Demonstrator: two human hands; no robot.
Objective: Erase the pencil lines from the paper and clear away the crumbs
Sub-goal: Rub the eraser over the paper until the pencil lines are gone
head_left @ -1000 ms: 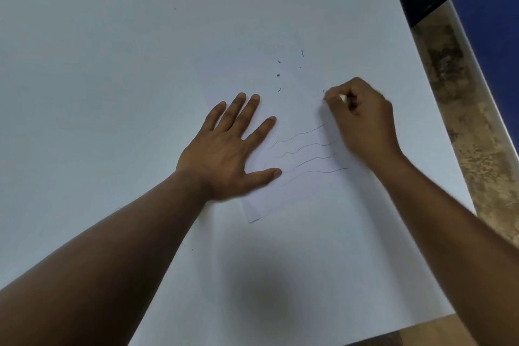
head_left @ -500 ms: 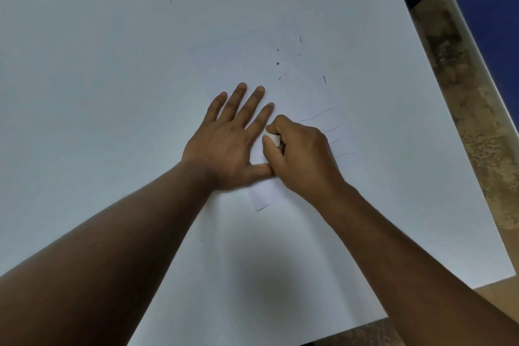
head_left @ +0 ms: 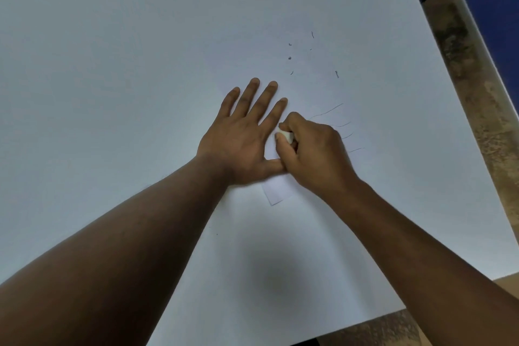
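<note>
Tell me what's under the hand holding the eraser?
The right hand, gripping the eraser, covers the paper and the near parts of four pencil lines. Only their far ends show.

White eraser (head_left: 287, 136); white paper (head_left: 276, 194) with grey wavy pencil lines (head_left: 327, 112); dark crumbs (head_left: 289, 58); white table (head_left: 112, 64).

left hand (head_left: 241, 137) flat on paper (head_left: 276, 192), right hand (head_left: 314, 154) pinching eraser (head_left: 287, 136)

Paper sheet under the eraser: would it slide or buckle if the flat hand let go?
Probably yes: the paper looks thin and light and lies loose on a smooth white table. The left hand presses flat on it while the right hand rubs the eraser, which suggests that it needs pinning. Likely floppy when lifted.
</note>
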